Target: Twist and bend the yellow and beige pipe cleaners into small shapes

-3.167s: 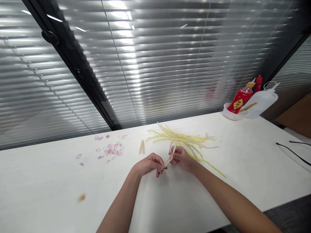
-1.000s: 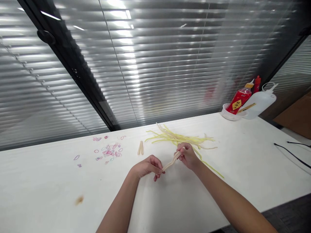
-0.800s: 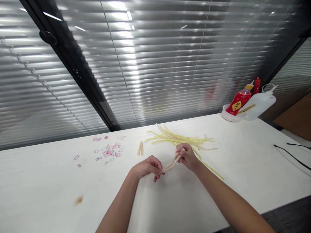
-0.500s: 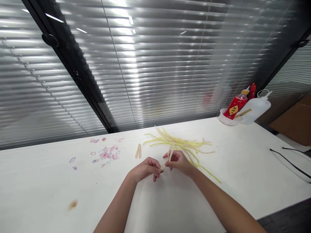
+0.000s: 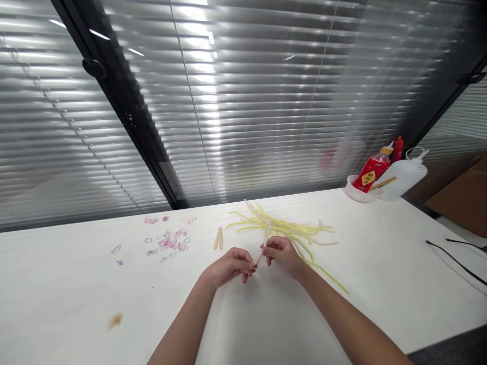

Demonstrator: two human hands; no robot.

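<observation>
Between my two hands is a cream pipe cleaner (image 5: 267,232), folded double, its bend pointing away from me. My left hand (image 5: 236,266) pinches its lower ends between thumb and fingers. My right hand (image 5: 281,253) grips it higher up, near the middle. Just behind my right hand spreads a loose pile of yellow and cream pipe cleaners (image 5: 281,225). Another folded cream pipe cleaner (image 5: 218,238) lies on the table beyond my left hand. Farther left are scattered small rubber bands (image 5: 169,241) in pink, purple and other colours.
The white table (image 5: 68,284) runs along a glass wall with blinds (image 5: 247,101). At the back right, a red-labelled bottle (image 5: 373,171) leans in a shallow plastic bowl (image 5: 355,192) beside a white squeeze bottle (image 5: 405,177). A black cable (image 5: 454,261) lies at the right.
My right hand has drawn the two strands of the folded pipe cleaner closer together. The left hand keeps its pinch in nearly the same place. The whole view has shifted slightly.
</observation>
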